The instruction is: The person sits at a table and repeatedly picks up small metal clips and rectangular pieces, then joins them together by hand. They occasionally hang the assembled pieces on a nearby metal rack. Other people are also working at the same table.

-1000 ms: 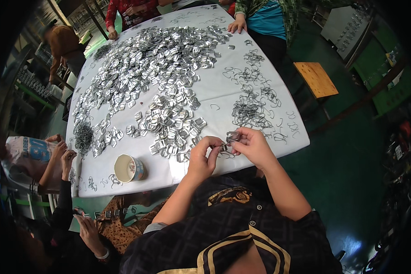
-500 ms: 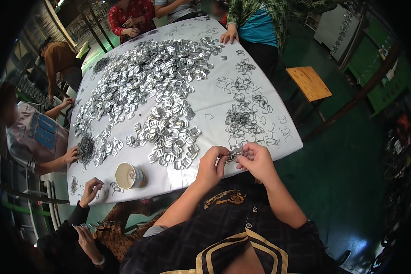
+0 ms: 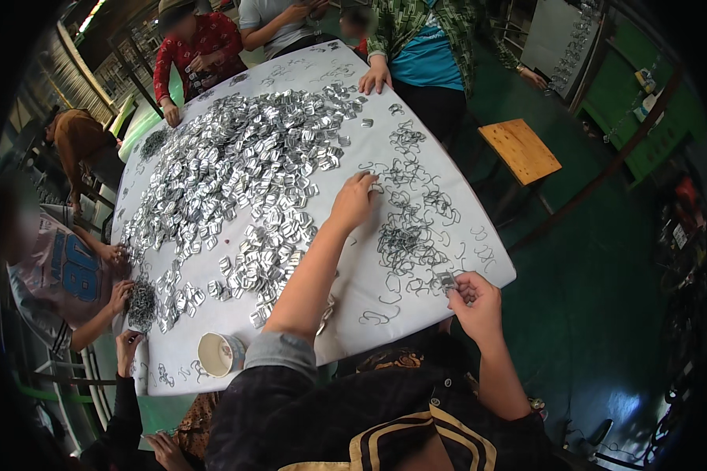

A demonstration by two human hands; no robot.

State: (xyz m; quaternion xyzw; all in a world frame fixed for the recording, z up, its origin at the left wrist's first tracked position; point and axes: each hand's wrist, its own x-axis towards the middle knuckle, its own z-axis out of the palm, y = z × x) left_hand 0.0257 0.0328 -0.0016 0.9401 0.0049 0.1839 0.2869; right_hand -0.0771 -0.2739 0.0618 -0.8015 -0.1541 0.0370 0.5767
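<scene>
My left hand [image 3: 353, 204] stretches across the white table to the left edge of a loose pile of bent wire hooks [image 3: 404, 235]. Its fingers are bent and close together, tips down by a few hooks; whether one is between them is hidden. Near the table's right front corner my right hand [image 3: 478, 306] pinches a small flat metal buckle [image 3: 448, 280] between thumb and fingers, just over the hooks' near end. A big heap of shiny metal buckles [image 3: 228, 149] covers the middle and far left of the table, partly behind my left forearm.
A paper cup [image 3: 220, 355] stands at the front left edge of the white table [image 3: 346, 314]. Several people work around the other sides, one with a hand [image 3: 375, 77] on the far edge. A wooden stool [image 3: 520, 149] stands off the right side.
My hands were together at the front edge around a metal piece. The left has since reached forward to the hooks; the right has moved right with the buckle. The view has shifted slightly.
</scene>
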